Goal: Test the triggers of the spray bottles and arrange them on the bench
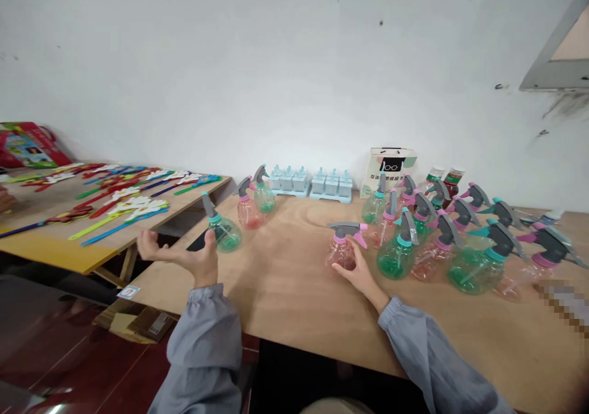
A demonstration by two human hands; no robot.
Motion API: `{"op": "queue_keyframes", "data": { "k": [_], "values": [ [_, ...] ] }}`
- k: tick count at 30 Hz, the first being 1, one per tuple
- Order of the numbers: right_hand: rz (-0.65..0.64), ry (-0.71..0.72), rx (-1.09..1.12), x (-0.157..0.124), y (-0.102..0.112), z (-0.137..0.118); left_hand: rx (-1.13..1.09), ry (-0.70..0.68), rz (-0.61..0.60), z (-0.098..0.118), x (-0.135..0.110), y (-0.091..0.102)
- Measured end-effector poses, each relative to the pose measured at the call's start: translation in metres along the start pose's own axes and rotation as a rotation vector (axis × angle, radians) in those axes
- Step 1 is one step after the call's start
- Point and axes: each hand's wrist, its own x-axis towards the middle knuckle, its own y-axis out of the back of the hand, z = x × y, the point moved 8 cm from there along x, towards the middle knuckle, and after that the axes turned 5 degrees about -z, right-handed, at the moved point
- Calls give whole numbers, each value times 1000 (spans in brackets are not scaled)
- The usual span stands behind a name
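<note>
Item: pink spray bottle (pixel 341 251), middle of plywood tabletop (pixel 285 285), base clasped in right grip (pixel 358 272); left grip (pixel 184 256) spread open, empty, beside green spray bottle (pixel 224 231) near left edge. Backdrop: white wall (pixel 294 64).

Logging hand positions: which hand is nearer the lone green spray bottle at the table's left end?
Left. The left hand is open just left of the green spray bottle; the right hand holds a pink bottle farther right.

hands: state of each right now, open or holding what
Left hand: open, empty, beside a green bottle.
Right hand: closed around a pink bottle.
</note>
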Motion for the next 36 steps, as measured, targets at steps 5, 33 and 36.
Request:
{"op": "queue_keyframes", "data": {
  "k": [5, 33, 36],
  "values": [
    [-11, -7, 8, -3, -1, -2, 126, 351, -169, -47, 1, -45],
    [-495, -276, 573, -12, -42, -28, -838, 141, -1205, 87, -125, -136],
    [-539, -317, 655, -14, -47, -34, -989, 270, -1479, 124, -173, -163]
  ]
}}
